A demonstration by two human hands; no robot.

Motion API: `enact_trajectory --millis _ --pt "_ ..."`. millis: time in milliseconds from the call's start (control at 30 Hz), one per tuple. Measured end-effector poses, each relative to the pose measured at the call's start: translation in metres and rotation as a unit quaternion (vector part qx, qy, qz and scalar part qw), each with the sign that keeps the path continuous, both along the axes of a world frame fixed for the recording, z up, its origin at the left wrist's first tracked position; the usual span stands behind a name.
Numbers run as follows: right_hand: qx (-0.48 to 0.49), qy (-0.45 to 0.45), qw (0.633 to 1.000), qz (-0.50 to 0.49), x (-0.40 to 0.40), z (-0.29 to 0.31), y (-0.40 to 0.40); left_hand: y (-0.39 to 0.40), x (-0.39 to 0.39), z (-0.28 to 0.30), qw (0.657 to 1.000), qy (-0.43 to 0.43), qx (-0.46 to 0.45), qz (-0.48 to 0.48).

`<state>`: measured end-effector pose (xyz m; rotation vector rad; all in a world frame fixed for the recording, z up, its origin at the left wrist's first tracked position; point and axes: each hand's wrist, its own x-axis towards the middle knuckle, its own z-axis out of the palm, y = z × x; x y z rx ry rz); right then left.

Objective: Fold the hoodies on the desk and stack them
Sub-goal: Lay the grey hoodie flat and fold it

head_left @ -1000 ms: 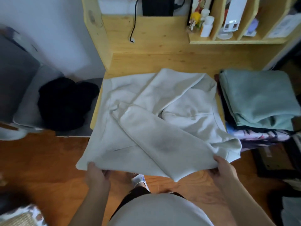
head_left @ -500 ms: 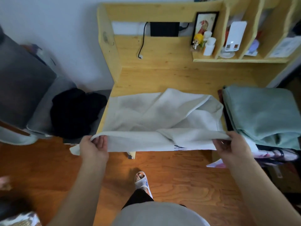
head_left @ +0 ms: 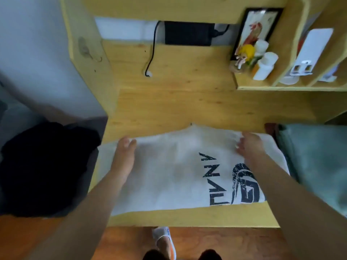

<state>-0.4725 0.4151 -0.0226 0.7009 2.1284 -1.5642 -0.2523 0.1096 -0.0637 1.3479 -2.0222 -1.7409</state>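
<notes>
Hands rest on folded white hoodie.

Head-worn camera looks steeply down, close over the desk.

Green hoodie cut off rightward.

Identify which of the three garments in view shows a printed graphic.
The white hoodie under both hands on the desk, with dark lettering. The green folded garment at right and the black garment at left look plain.
</notes>
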Motion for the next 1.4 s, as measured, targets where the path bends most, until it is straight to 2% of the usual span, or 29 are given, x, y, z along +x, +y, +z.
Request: enact_trajectory --millis 33,100,133,167,233,300,367,433,533,667,733,833,933,1033,1167,1300,1400 --pt "0.112 0.014 0.988 0.106 0.005 -0.017 -0.005 0.007 0.003 -0.021 0.984 -0.091 -0.108 -0.108" --pt "0.285 0.057 0.909 0.299 0.017 -0.047 -0.008 0.023 0.012 -0.050 0.894 -0.203 -0.288 -0.277" --pt "0.334 0.082 0.871 0.351 0.021 -0.056 -0.011 0.028 0.016 -0.057 0.850 -0.242 -0.334 -0.328" --pt "0.365 0.118 0.843 0.377 0.023 -0.059 -0.017 0.029 0.019 -0.067 0.821 -0.261 -0.364 -0.353" --pt "0.387 0.220 0.794 0.414 0.017 -0.063 -0.030 0.027 0.021 -0.077 0.814 -0.248 -0.391 -0.351" --pt "0.381 0.301 0.718 0.499 0.007 -0.063 -0.048 0.026 0.021 -0.078 0.812 -0.246 -0.399 -0.348" --pt "0.367 0.333 0.655 0.570 -0.005 -0.065 -0.067 0.030 0.020 -0.070 0.804 -0.256 -0.410 -0.345" --pt "0.384 0.350 0.628 0.579 -0.017 -0.066 -0.079 0.038 0.020 -0.057 0.800 -0.250 -0.444 -0.318" --pt "0.405 0.353 0.620 0.571 -0.035 -0.071 -0.080 0.056 0.030 -0.044 0.810 -0.228 -0.460 -0.285" --pt "0.362 0.340 0.636 0.590 -0.043 -0.074 -0.072 0.065 0.049 -0.050 0.812 -0.286 -0.415 -0.294" --pt "0.370 0.344 0.625 0.595 -0.043 -0.076 -0.072 0.060 0.050 -0.051 0.812 -0.293 -0.412 -0.293" --pt "0.357 0.397 0.608 0.587 -0.038 -0.072 -0.073 0.037 0.034 -0.044 0.809 -0.257 -0.452 -0.274" --pt "0.283 0.494 0.601 0.561 -0.018 -0.062 -0.058 -0.011 0.008 -0.040 0.790 -0.233 -0.499 -0.269" --pt "0.251 0.528 0.567 0.581 0.006 -0.059 -0.037 -0.049 -0.009 -0.046 0.766 -0.222 -0.522 -0.301" --pt "0.330 0.440 0.629 0.549 -0.013 -0.063 -0.051 -0.072 -0.015 -0.050 0.734 -0.214 -0.543 -0.347" --pt "0.408 0.292 0.679 0.536 -0.042 -0.078 -0.089 -0.071 -0.020 -0.047 0.757 -0.187 -0.551 -0.298" --pt "0.411 0.296 0.680 0.530 -0.044 -0.085 -0.094 -0.065 -0.020 -0.051 0.767 -0.226 -0.542 -0.258"
